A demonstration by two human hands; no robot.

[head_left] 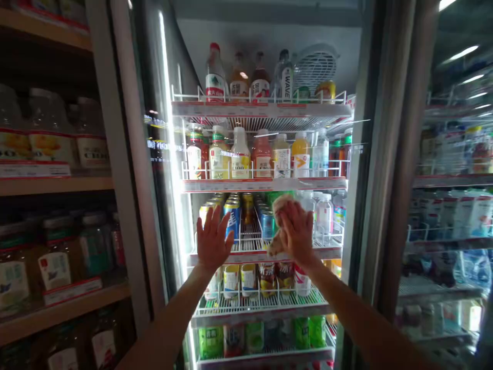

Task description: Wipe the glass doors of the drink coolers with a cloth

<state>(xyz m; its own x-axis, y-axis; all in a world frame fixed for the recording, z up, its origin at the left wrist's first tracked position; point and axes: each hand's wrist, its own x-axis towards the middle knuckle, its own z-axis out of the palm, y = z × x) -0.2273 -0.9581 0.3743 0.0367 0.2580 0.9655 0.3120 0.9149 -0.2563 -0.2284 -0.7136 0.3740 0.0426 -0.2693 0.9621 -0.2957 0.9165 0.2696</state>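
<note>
At the seven o'clock of my head view, just off centre, the left hand (213, 239) reaches up with its palm forward, its fingers spread wide and holding nothing. It looks laid flat towards the glass pane (157, 146) of a lit drinks cooler (269, 31), though I can't make out the exact contact.

Between four and five o'clock I have the right hand (296, 231), back towards me, its fingers mostly straight and holding a beige cloth (276, 244) under them. The cloth is bunched, showing above the fingers and beside the palm on its nine o'clock side. Both forearms come in from the bottom edge.

Behind the left hand I see blue cans (233, 218) on a wire shelf; clear bottles (324, 218) show just beside the right hand, on its three o'clock side. At twelve o'clock, a row of juice bottles (263, 154) stands upright below the top shelf (262, 109). A round fan grille (316, 64) sits at one o'clock, and a bright light strip (165, 77) runs down the ten o'clock side. Towards six o'clock are green packages (211, 341). Wooden shelves (57, 185) fill nine o'clock; another stocked cooler (447, 182) stands at three.
</note>
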